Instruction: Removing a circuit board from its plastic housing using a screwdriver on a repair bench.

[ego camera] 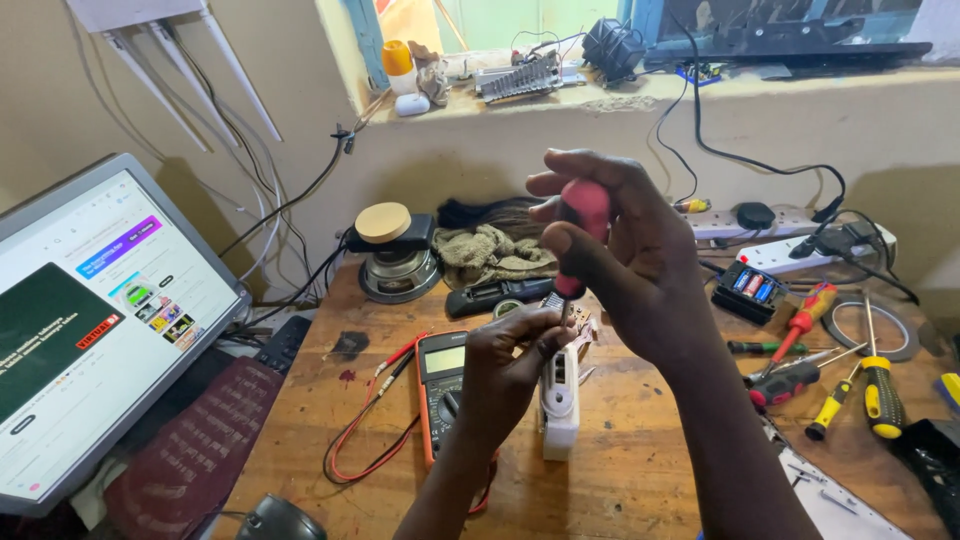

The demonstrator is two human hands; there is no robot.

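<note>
Head view shows the right hand [625,255] wrapped tight around a red-handled screwdriver [583,235], tip down on a small white device [560,385] that the left hand [505,375] pinches upright near the middle of the desk [640,470], just right of an orange multimeter [441,385]. The step looks like working a screw; next needs steady downward pressure and the device held still

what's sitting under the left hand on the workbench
Under the left hand lies an orange-edged multimeter with red and black leads on the wooden bench. The hand and wrist cover the meter's right side.
</note>
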